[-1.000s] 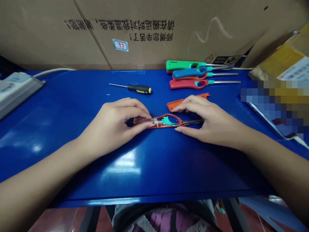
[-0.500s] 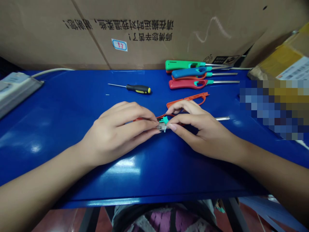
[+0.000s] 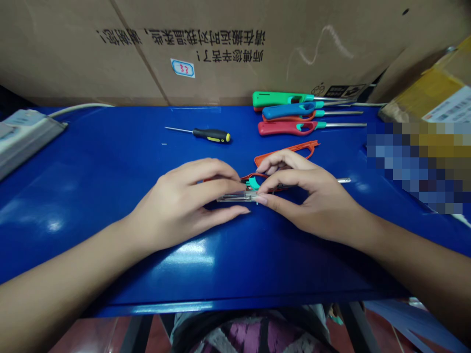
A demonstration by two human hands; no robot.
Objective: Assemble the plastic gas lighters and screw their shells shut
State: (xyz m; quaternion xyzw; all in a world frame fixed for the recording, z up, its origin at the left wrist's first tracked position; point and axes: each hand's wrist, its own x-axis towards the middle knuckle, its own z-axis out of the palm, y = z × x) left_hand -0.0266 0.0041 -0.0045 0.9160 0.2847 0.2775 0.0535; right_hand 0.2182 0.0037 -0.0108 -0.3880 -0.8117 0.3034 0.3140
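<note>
Head view: left hand (image 3: pixel 180 203) and right hand (image 3: pixel 312 201) hold fingers (image 3: pixel 217 189) half-closed around a clear plastic lighter part (image 3: pixel 235 197).

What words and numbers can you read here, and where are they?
"33" in red on a small white sticker on the cardboard box.
"师傅您辛苦了!" printed upside down on the box.
"请在搬运时对我温柔" also upside down on the box; its end is hard to read.
The white label on the parcel at right is too small to read.
</note>
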